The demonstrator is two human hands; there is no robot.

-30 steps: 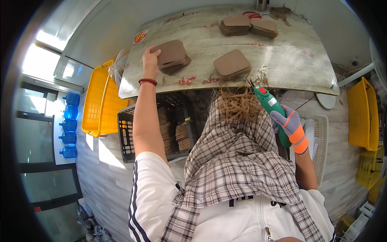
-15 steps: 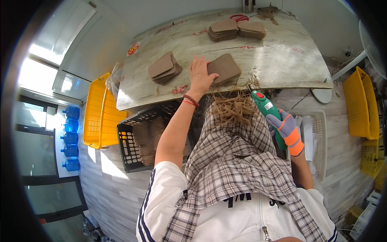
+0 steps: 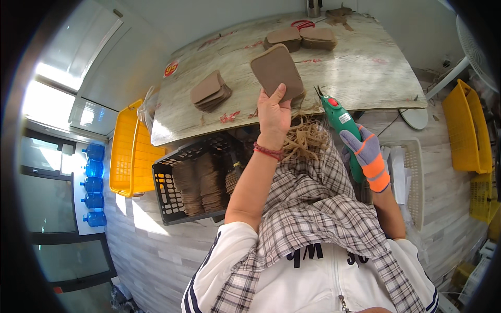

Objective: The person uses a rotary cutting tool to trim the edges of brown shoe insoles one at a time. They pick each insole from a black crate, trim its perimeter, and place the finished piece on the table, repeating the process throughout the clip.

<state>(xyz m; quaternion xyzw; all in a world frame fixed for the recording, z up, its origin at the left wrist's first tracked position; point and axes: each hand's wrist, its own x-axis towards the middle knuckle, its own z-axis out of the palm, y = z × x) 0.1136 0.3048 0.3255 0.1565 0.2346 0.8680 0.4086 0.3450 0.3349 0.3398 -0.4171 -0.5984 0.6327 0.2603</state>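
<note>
Left hand (image 3: 275,115) bare, center of frame, thumb on the face of a brown pad (image 3: 276,68), other fingers mostly hidden behind; closed on its lower edge. Pad has rounded corners, is tilted up toward the camera, above the table (image 3: 360,73), upper center. Edge of another brown stack (image 3: 299,99) peeks out just beside its lower right corner. Right hand (image 3: 366,154), gray-and-orange glove, right of center, wrapped around the handle of a green power cutter (image 3: 342,120) with red button; its dark blades (image 3: 318,93) point to upper left, slightly apart, near the pad but not touching. Fanned stack of pads (image 3: 210,93) on table, left of the held one; two more stacks side by side at top center, left one (image 3: 283,37) and right one (image 3: 318,37). Curly brown scraps (image 3: 308,138) on the plaid apron (image 3: 308,193), mid-frame. Black crate (image 3: 165,195) lower left of center, rows of brown pieces (image 3: 190,180) inside. Yellow basket (image 3: 122,156) at left, blue bottles (image 3: 94,185) far left. White basket (image 3: 417,188) at right, white fan (image 3: 469,52) upper right.
</note>
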